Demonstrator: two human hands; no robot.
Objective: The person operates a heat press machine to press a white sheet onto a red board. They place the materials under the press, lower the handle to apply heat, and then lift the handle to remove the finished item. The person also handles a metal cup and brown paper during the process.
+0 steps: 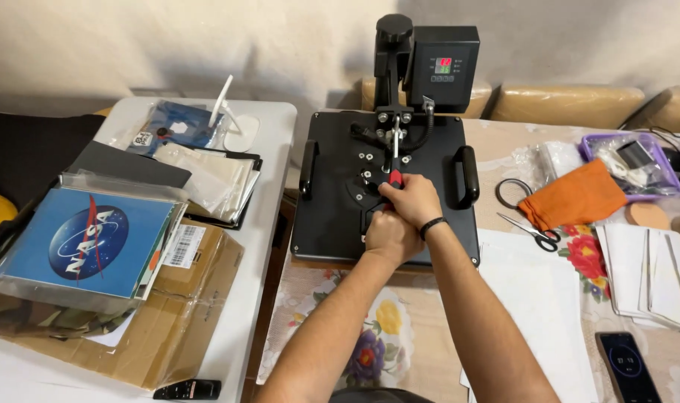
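- Heat press [332,224], black and closed flat, sits on the flowered tablecloth [377,336] at the middle of the view, its control box [443,67] at 12 o'clock.
- Right hand [412,200] is clamped on the press handle [394,177], whose red grip shows just above the fingers.
- Left hand [390,236] is closed too, packed against the right hand at its 7 o'clock; what it grips is hidden.
- Scissors [532,230] and an orange pouch [575,197] lie at 3 o'clock of the hands.
- Phone [628,366] lies at 4 o'clock.
- Cardboard box [168,313] with a blue sleeve [82,239] on top sits at 9 o'clock.
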